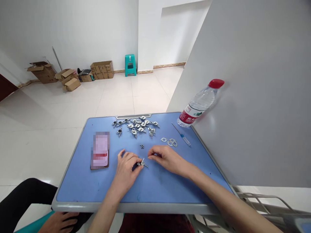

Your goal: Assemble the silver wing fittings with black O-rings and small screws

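My left hand (126, 166) rests on the blue table and grips a small metal flanged fitting (141, 164) between thumb and fingers. A thin pin stands up from the fitting and a short stem points right. Just right of it, my right hand (161, 156) hovers with thumb and index finger pinched together; whatever they hold, if anything, is too small to make out. A little cluster of tiny metal pieces (142, 146) lies beyond both hands. Farther back is a pile of similar metal fittings (139, 124). Several flat metal gasket plates (170, 142) lie to the right.
A screwdriver (182, 135) lies near the table's (80, 191) right side, beside a red-capped water bottle (198, 105). On the left is a phone (100, 150). Another person's hand (59, 222) shows at lower left. Cardboard boxes (102, 70) and a teal stool (130, 64) stand by the wall.
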A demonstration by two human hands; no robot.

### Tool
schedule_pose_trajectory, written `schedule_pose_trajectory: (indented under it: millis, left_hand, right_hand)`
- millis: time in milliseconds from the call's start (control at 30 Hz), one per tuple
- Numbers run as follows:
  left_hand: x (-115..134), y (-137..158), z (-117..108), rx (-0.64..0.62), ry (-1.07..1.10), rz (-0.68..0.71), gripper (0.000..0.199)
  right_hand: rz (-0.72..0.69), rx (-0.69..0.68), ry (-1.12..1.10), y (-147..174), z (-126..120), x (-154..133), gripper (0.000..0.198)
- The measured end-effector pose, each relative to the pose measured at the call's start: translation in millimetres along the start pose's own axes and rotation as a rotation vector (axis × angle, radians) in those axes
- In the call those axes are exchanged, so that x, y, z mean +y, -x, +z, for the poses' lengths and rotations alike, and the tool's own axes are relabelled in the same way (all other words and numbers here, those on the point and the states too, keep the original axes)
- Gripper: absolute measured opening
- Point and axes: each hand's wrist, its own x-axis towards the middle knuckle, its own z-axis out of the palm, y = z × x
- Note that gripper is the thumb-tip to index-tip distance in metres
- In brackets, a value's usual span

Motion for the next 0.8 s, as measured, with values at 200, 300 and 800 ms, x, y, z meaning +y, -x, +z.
schedule_pose_trajectory:
  millis: [200,300,800]
  left_hand:
    - [2.5,-0.1,-2.4,-0.023,0.022,-0.021,0.008]
    - [4.2,0.1,-2.4,-0.015,0.021,-0.027,0.01]
    - [3.1,0.6,-0.4,-0.012,0.022,-0.036,0.009]
  right_hand:
    - [-0.203,0.092,0.154,12.9,34.5,2.1,0.019]
    - [-0.303,0.157,0.376,14.1,44.5,4.8,0.022]
    - [-0.398,0.244,0.433,15.4,46.2,2.4,0.028]
